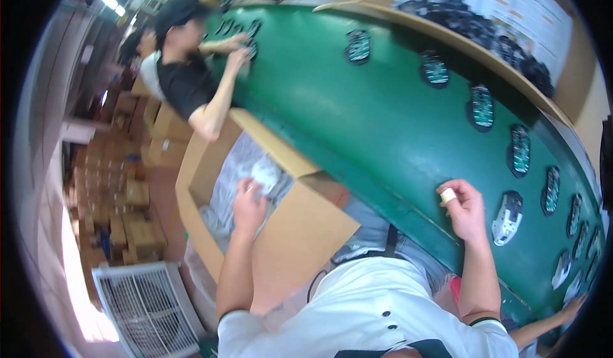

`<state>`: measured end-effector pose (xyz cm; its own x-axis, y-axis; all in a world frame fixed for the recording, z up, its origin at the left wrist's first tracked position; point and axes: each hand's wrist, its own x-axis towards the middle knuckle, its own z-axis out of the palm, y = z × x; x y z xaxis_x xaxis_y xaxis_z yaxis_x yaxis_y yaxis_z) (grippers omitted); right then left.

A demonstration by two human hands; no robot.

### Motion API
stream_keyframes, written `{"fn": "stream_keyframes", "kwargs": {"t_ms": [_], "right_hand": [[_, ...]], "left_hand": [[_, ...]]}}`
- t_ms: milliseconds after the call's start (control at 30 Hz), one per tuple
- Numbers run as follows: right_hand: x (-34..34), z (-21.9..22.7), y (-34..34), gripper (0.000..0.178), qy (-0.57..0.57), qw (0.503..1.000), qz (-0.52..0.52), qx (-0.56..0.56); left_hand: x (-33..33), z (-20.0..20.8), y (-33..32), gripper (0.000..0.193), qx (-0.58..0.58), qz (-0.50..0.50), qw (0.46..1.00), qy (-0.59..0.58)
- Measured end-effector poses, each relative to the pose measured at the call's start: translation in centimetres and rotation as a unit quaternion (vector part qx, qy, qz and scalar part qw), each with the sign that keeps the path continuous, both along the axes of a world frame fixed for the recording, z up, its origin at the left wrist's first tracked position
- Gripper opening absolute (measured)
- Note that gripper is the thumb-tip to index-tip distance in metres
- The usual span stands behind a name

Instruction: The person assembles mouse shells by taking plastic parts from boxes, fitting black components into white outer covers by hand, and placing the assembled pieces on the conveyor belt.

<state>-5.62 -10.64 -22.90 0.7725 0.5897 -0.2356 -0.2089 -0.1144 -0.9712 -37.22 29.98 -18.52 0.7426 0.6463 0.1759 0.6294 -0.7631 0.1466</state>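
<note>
My left hand (pixel 249 210) is over the open cardboard box (pixel 300 240), its fingers at a white curved plastic shell (pixel 266 173) that they appear to grip by its near edge. Clear plastic bags (pixel 225 195) lie in the box below. Above the near edge of the green conveyor belt (pixel 377 134), my right hand (pixel 467 212) has its fingers curled in. A pale yellow wrap (pixel 448 196) covers one of its digits; whatever lies inside the fingers is hidden. Just right of it on the belt sits a white and black mouse-shaped part (pixel 507 218).
Several dark oval pieces with green circuit boards (pixel 481 107) line the belt's far side. Behind them a carton wall (pixel 511 70) holds piled black parts (pixel 460 22). A co-worker (pixel 185 64) works at the far left; another person's hand (pixel 571 309) reaches in at lower right. A fan (pixel 147 307) stands lower left.
</note>
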Motion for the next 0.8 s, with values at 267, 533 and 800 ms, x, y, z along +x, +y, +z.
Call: {"fn": "stream_keyframes", "kwargs": {"t_ms": [267,533,800], "right_hand": [[0.2,0.7,0.5,0.014,-0.002,1.0,0.015,-0.025],[0.3,0.8,0.7,0.014,-0.01,0.999,0.001,-0.052],[0.4,0.4,1.0,0.014,-0.013,0.998,-0.015,-0.052]], "left_hand": [[1.1,-1.9,0.3,0.07,-0.014,0.062,0.994,0.085],[-0.4,-3.5,5.1,0.105,-0.177,0.054,0.98,0.066],[-0.9,-8.4,7.0,0.103,-0.134,0.015,0.991,-0.014]]}}
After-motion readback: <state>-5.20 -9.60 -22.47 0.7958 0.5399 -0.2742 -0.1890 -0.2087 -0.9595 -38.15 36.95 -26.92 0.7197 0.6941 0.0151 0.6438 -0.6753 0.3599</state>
